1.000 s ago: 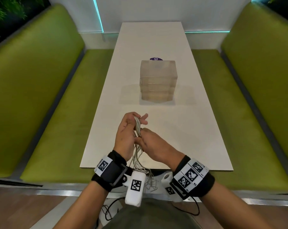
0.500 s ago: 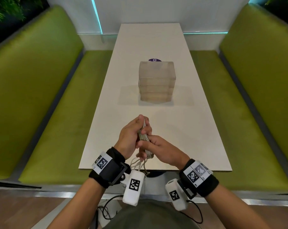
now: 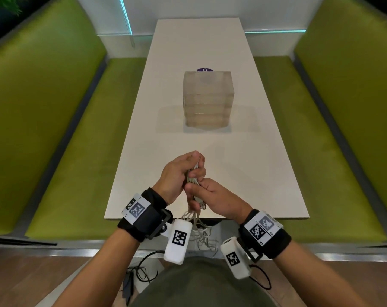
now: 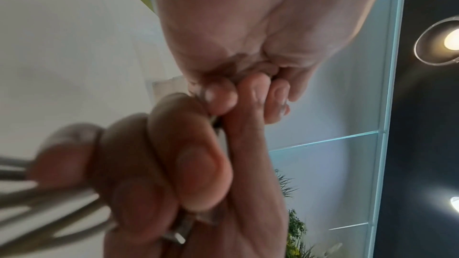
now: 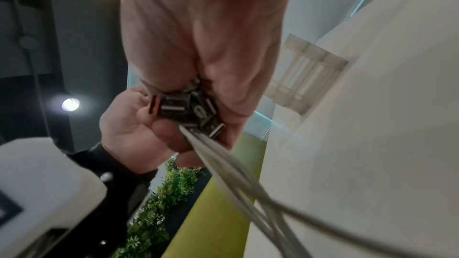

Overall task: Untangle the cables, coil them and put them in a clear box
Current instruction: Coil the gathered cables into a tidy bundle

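Here, at the near end of the bench:

Left hand: your left hand has its fingers curled round the upper part of the cables, gripping the bundle above the bench.

Right hand: your right hand is wrapped round the same bundle just below the left, the two hands touching; the right wrist view shows a cluster of dark metal plugs held inside that fist.

Cables: pale grey strands leave the bottom of your right fist and hang past the near edge of the bench in a loose tangle between your two wrists. In the left wrist view several strands run off to the left, blurred.

Clear box: a stack of clear boxes stands upright in the middle of the bench, well apart from your hands. You cannot tell from here whether anything lies inside.

Behind the stack: a small purple disc peeks out at its far side.

Seats: green padded seats run along both sides of the bench.

Floor: a dark lead lies on the floor by your lap.
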The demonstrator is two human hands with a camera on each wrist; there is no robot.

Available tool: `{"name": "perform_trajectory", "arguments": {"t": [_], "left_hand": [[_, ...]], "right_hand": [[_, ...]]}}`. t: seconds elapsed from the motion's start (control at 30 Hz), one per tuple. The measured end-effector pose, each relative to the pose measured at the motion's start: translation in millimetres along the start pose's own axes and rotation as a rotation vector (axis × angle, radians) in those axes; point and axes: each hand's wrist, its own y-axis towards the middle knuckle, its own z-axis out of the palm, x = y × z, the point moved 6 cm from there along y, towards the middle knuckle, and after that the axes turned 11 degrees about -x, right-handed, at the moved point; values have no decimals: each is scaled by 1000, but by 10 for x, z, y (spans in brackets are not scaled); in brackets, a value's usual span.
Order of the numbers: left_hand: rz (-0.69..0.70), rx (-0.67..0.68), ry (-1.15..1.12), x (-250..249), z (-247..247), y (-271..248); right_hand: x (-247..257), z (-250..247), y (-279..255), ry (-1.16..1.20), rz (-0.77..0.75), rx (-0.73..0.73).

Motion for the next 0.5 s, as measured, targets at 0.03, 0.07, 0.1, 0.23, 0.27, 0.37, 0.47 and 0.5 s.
{"name": "perform_trajectory", "arguments": {"t": [0.03,0.07,0.1,0.23,0.27,0.37,0.47,0.5], "left_hand": [[4,1,-2,-16,9,-3],[9,2,-9,-26,12,-4],[14,5,-18,-33,20,-6],[54,-4,-38,-62,24,1],[85,-22,-27,-77,6,10],[134,-6,53,-47,-39,32],[171,119,230,78,5,-42],[163,149,296,113,52,-91]], "right_hand": [[13,-2,-5,-14,-12,-12],[11,0,-5,-15,-17,-17],[8,3,-7,-6,-15,-18],[39,-32,-7,17,-6,-33],[77,-59,-11,31,-10,-48],[275,-171,-4,110,-62,-108],[502,-312,48,287,-110,-163],[549,-357,65,357,-115,-175]]}}
